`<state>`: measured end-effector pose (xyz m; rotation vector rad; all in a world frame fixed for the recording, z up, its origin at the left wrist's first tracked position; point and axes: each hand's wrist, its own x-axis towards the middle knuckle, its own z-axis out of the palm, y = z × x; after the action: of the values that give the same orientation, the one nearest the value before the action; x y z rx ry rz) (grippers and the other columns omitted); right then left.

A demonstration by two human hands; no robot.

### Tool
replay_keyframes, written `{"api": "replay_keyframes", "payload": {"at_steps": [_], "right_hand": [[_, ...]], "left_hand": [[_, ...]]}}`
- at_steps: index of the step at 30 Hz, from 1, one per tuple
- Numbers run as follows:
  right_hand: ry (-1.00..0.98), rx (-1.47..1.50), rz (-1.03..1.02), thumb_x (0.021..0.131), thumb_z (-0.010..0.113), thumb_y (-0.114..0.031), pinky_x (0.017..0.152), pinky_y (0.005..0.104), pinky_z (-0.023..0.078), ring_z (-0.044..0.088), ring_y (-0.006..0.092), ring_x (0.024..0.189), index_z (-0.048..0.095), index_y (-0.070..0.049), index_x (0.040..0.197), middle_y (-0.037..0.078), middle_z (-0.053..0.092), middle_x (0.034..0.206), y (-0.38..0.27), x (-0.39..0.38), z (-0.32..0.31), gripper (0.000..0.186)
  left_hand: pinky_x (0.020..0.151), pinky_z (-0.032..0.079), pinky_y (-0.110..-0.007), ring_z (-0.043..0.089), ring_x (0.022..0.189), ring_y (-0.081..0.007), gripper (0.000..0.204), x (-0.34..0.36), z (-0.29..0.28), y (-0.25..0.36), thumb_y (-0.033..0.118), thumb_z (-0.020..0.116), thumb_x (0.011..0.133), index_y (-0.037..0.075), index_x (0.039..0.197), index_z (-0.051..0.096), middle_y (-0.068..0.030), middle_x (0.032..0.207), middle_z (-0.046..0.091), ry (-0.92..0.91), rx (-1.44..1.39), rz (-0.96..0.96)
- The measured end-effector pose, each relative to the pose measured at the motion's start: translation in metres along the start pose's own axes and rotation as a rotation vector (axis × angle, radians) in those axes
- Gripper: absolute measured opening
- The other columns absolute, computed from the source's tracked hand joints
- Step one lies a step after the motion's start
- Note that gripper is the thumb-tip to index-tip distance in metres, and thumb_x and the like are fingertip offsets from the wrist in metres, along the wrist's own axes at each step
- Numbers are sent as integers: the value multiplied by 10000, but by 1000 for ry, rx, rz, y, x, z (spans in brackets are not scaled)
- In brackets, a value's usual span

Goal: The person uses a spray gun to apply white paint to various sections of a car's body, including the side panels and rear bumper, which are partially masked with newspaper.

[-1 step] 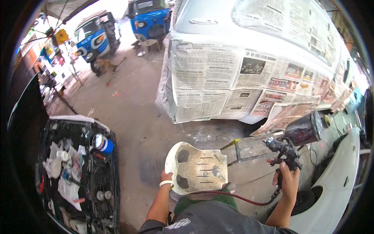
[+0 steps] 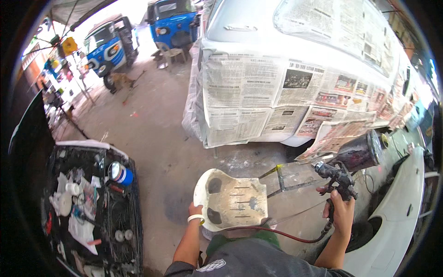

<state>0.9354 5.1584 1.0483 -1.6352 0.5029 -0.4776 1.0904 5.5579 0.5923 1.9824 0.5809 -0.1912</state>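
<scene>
My left hand (image 2: 195, 210) grips the lower left edge of a cream plastic panel (image 2: 233, 198) with dark patches and slots, held flat in front of me. My right hand (image 2: 342, 211) is closed on the handle of a black spray gun (image 2: 339, 179). The gun's dark paint cup (image 2: 361, 152) sits on top, and its nozzle points left toward the panel. A red hose (image 2: 277, 233) runs from the gun's base across my lap. Between panel and gun stands a metal frame stand (image 2: 288, 177).
A white car masked with newspaper (image 2: 258, 92) fills the space ahead. A white body panel (image 2: 401, 217) curves at my right. At my left, a black open bay (image 2: 92, 207) holds rags and a blue-and-white can (image 2: 121, 173). Two blue three-wheelers (image 2: 108, 44) and a plastic chair (image 2: 170, 51) stand farther off on the concrete floor.
</scene>
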Motion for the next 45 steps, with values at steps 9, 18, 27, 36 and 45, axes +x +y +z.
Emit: {"api": "replay_keyframes", "payload": {"at_steps": [9,18,27,36,45], "right_hand": [[232,-186,-149,951,573,-176,375,233,399,518,101,433,574,29,1208,139,712,959,-47,-25,73,328],[282,-94,-302,990,568,-311,341,248,352,460,96,392,610,-4,1071,97,675,815,-96,55,148,321],[428,-100,-339,965,621,-310,355,257,352,448,73,398,603,-14,1050,47,627,754,-105,151,187,309],[247,46,-336,941,668,-263,407,249,368,461,63,469,568,-37,1047,7,574,698,-106,180,268,269],[180,34,-344,952,642,-241,379,235,374,464,58,427,577,-20,1054,36,613,733,-127,170,299,252]], "left_hand": [[822,523,-417,690,900,-319,446,147,-174,-12,79,691,686,-10,1121,655,-186,1007,712,115,24,53],[935,464,-435,626,1065,-363,515,239,-222,-14,112,675,850,-10,1304,466,-235,1201,622,83,98,25],[1086,372,-481,472,1279,-438,608,244,-210,17,196,639,883,-32,1388,387,-295,1375,475,64,381,-83],[1041,403,-495,500,1257,-441,554,281,-231,4,200,608,910,-3,1367,370,-299,1371,482,-10,409,-173],[1016,419,-472,546,1201,-437,523,309,-233,-4,207,595,924,-14,1345,376,-288,1324,536,-152,281,-132]]}}
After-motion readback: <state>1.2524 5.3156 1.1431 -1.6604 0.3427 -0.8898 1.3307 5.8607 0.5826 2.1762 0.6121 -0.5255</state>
